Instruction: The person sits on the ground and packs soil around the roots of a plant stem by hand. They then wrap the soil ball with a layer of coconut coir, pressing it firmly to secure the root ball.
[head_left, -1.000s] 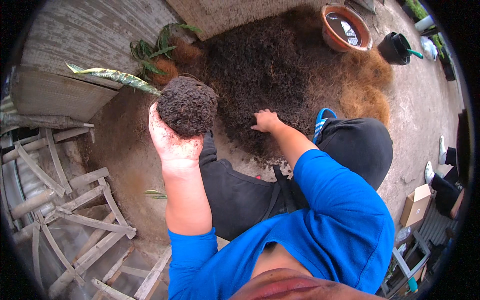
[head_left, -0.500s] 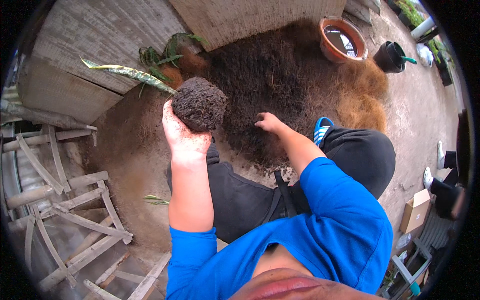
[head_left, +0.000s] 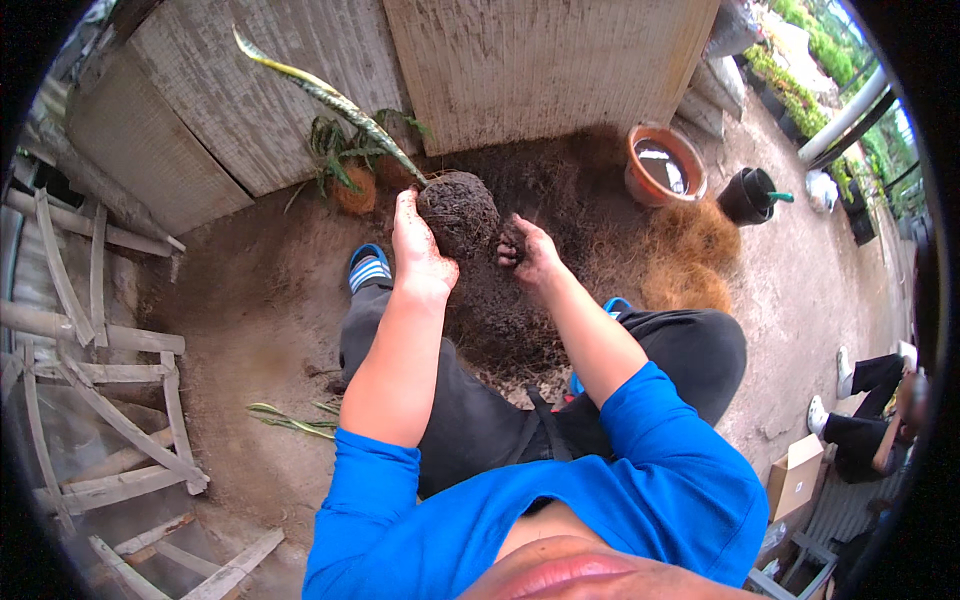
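Left hand [head_left: 420, 250] is cupped around a dark root ball [head_left: 458, 212], held up above the soil pile [head_left: 520, 310]; a long striped leaf [head_left: 320, 100] sticks out of the ball. Right hand [head_left: 530, 255] is just right of the ball, fingers pinched on a clump of soil. Terracotta pot [head_left: 665, 165] sits well right of the ball, black pot [head_left: 750, 195] beyond it.

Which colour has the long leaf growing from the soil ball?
The long leaf is green with yellowish edges and darker mottling, shown in the head view.
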